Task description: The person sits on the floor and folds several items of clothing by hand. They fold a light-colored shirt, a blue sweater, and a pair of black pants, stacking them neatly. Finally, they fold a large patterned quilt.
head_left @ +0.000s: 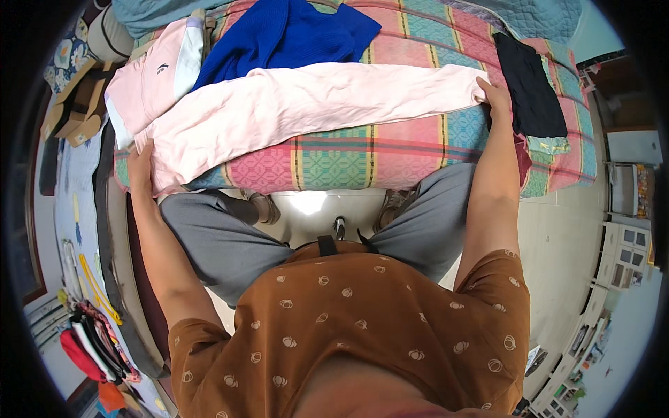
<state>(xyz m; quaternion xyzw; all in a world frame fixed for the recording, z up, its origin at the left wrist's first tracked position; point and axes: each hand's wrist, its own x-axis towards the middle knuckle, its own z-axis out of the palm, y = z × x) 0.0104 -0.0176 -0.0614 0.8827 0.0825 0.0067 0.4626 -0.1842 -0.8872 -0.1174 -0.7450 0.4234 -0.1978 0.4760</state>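
Pale pink trousers (300, 101), folded lengthwise, stretch across the plaid bedcover in front of me. At their wide left end, my left hand (140, 167) has its fingers closed on the edge of the cloth. My right hand (495, 96) pinches the narrow leg end at the far right. The fabric lies fairly flat between both hands, with small wrinkles. Just beyond my left hand is a pink and white sweatshirt (155, 76), partly against the trousers. A bright blue knitted sweater (279, 38) lies behind them, its lower edge meeting the pink cloth.
The checked bedcover (334, 164) spreads over the bed before my knees. A folded black garment (531, 87) rests right of my right hand. An open cardboard box (78, 104) stands at far left, and clothes on hangers (94, 341) hang at lower left.
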